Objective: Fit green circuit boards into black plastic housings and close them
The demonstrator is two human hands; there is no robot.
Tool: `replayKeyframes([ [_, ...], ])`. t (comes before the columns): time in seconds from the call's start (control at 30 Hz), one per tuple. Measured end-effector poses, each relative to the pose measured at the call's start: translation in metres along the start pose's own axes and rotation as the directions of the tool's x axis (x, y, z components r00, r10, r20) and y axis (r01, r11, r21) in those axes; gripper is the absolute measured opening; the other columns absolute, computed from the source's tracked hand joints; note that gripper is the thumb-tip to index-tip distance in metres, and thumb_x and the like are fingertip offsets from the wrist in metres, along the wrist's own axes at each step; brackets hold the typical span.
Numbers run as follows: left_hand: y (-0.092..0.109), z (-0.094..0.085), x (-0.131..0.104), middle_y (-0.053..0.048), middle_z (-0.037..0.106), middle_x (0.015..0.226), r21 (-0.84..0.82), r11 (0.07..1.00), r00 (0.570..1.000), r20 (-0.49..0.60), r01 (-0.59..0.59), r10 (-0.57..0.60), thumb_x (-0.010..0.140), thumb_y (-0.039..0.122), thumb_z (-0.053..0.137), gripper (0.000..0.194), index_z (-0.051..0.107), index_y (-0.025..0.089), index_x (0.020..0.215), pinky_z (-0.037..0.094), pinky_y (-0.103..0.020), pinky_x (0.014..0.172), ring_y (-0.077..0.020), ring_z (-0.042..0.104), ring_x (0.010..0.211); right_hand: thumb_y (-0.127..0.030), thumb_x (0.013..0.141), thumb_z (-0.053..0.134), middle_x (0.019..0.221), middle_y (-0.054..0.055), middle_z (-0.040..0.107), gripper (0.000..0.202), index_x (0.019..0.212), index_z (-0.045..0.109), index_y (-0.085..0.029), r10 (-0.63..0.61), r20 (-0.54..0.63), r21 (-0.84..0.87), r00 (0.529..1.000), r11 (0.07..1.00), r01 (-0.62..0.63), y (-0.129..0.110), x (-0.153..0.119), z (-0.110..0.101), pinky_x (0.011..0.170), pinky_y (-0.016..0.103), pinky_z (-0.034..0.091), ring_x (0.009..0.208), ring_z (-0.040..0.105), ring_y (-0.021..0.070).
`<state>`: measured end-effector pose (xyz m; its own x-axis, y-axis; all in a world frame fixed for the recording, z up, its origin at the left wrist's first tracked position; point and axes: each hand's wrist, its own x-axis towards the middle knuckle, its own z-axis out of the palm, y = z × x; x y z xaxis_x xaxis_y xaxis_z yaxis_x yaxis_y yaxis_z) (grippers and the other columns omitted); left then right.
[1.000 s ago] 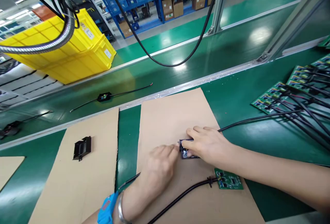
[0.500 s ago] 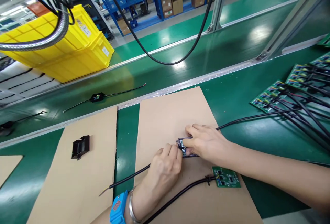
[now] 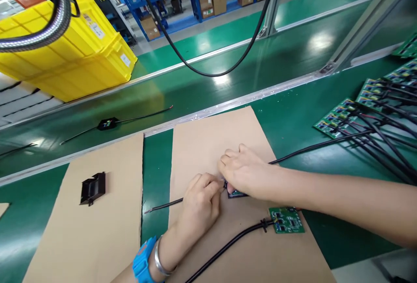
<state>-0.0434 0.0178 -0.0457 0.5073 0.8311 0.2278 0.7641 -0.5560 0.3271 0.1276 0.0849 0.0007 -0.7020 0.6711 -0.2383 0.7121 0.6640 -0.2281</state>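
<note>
Our right hand [image 3: 246,172] covers and grips a small dark module [image 3: 235,193] mid-cardboard sheet [image 3: 208,144]; our left hand [image 3: 198,204] pinches closed at its left end, where a black wire [image 3: 163,206] trails left. A green circuit board [image 3: 286,220] lies just near-right; a black housing [image 3: 93,187] sits well left; stacked boards [image 3: 339,120] lie far right.

No text can be read: the white labels [image 3: 96,30] on the yellow crate [image 3: 70,54] are too blurred.

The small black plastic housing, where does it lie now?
In the head view the black plastic housing lies alone on the left cardboard sheet, well left of both hands.
</note>
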Motion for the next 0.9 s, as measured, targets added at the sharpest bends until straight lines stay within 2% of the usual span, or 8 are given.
replayKeyframes([
  [0.13, 0.002, -0.016, 0.006, -0.007, 0.062, 0.093, -0.058, 0.998, 0.999, 0.029, -0.012, 0.014, 0.092, 0.012, 0.047, 0.016, 0.062, 0.017, 0.098, 0.052, -0.036, 0.077, -0.0206, 0.057, 0.086, -0.037, 0.088, 0.065, 0.100, 0.008, 0.064, 0.022, 0.095, 0.061, -0.017, -0.055, -0.122, 0.110, 0.991, 0.992, 0.069, 0.014, -0.030, 0.003, 0.081, 0.036, 0.040, 0.099, 0.054, 0.0240],
  [0.23, 0.012, -0.029, 0.011, -0.009, 0.063, 0.104, -0.083, 0.984, 0.983, 0.075, -0.160, 0.166, 0.091, 0.012, 0.047, 0.019, 0.060, 0.014, 0.106, 0.050, -0.039, 0.085, -0.0225, 0.057, 0.095, -0.051, 0.081, 0.069, 0.102, 0.009, 0.061, 0.042, 0.103, 0.060, -0.017, -0.027, -0.243, 0.203, 0.970, 0.976, 0.078, 0.027, -0.056, 0.007, 0.085, 0.039, 0.040, 0.101, 0.051, 0.0262],
  [0.33, 0.021, -0.028, 0.017, -0.009, 0.063, 0.116, -0.085, 0.933, 0.918, 0.171, -0.348, 0.358, 0.092, 0.019, 0.050, 0.026, 0.057, 0.012, 0.117, 0.047, -0.040, 0.094, -0.0240, 0.056, 0.104, -0.044, 0.072, 0.077, 0.104, 0.009, 0.059, 0.048, 0.108, 0.059, -0.018, 0.003, -0.226, 0.220, 0.974, 0.974, 0.048, 0.032, -0.070, 0.014, 0.087, 0.042, 0.039, 0.102, 0.050, 0.0276],
  [0.4, 0.022, -0.019, 0.020, -0.009, 0.061, 0.125, -0.040, 0.915, 0.892, 0.211, -0.400, 0.399, 0.094, 0.026, 0.050, 0.034, 0.054, 0.011, 0.125, 0.045, -0.041, 0.100, -0.0254, 0.055, 0.112, -0.034, 0.071, 0.077, 0.103, 0.007, 0.059, 0.041, 0.105, 0.060, -0.019, 0.002, -0.195, 0.242, 0.981, 0.969, 0.046, 0.033, -0.072, 0.018, 0.088, 0.041, 0.038, 0.101, 0.049, 0.0267],
  [0.53, 0.012, -0.007, 0.025, -0.006, 0.063, 0.125, -0.014, 0.898, 0.874, 0.221, -0.441, 0.432, 0.097, 0.018, 0.045, 0.029, 0.056, 0.012, 0.123, 0.039, -0.037, 0.110, -0.0200, 0.056, 0.116, -0.027, 0.071, 0.075, 0.102, 0.006, 0.059, 0.036, 0.103, 0.059, -0.019, -0.016, -0.163, 0.304, 0.987, 0.950, 0.065, 0.035, -0.069, 0.019, 0.087, 0.039, 0.036, 0.099, 0.050, 0.0246],
  [0.67, 0.006, -0.010, 0.030, -0.005, 0.066, 0.119, -0.070, 0.887, 0.862, 0.216, -0.456, 0.460, 0.097, 0.014, 0.044, 0.026, 0.060, 0.013, 0.117, 0.032, -0.039, 0.117, -0.0167, 0.058, 0.114, -0.025, 0.072, 0.073, 0.103, 0.005, 0.060, 0.035, 0.104, 0.058, -0.020, -0.027, -0.133, 0.331, 0.991, 0.941, 0.070, 0.038, -0.066, 0.015, 0.087, 0.039, 0.035, 0.098, 0.051, 0.0238],
  [0.8, 0.009, -0.014, 0.033, -0.005, 0.067, 0.117, -0.096, 0.889, 0.867, 0.196, -0.448, 0.458, 0.095, 0.013, 0.045, 0.023, 0.062, 0.014, 0.110, 0.034, -0.041, 0.117, -0.0163, 0.060, 0.111, -0.020, 0.071, 0.073, 0.105, 0.005, 0.061, 0.039, 0.107, 0.059, -0.020, -0.031, -0.123, 0.345, 0.992, 0.936, 0.072, 0.039, -0.063, 0.014, 0.088, 0.040, 0.036, 0.099, 0.051, 0.0245],
  [0.9, 0.011, -0.011, 0.031, -0.007, 0.066, 0.120, -0.091, 0.902, 0.885, 0.175, -0.423, 0.432, 0.093, 0.012, 0.047, 0.022, 0.062, 0.013, 0.110, 0.040, -0.040, 0.113, -0.0182, 0.059, 0.114, -0.028, 0.072, 0.077, 0.110, 0.006, 0.061, 0.052, 0.120, 0.056, -0.022, -0.051, -0.139, 0.361, 0.989, 0.927, 0.099, 0.048, -0.068, 0.014, 0.093, 0.040, 0.037, 0.106, 0.051, 0.0255],
])
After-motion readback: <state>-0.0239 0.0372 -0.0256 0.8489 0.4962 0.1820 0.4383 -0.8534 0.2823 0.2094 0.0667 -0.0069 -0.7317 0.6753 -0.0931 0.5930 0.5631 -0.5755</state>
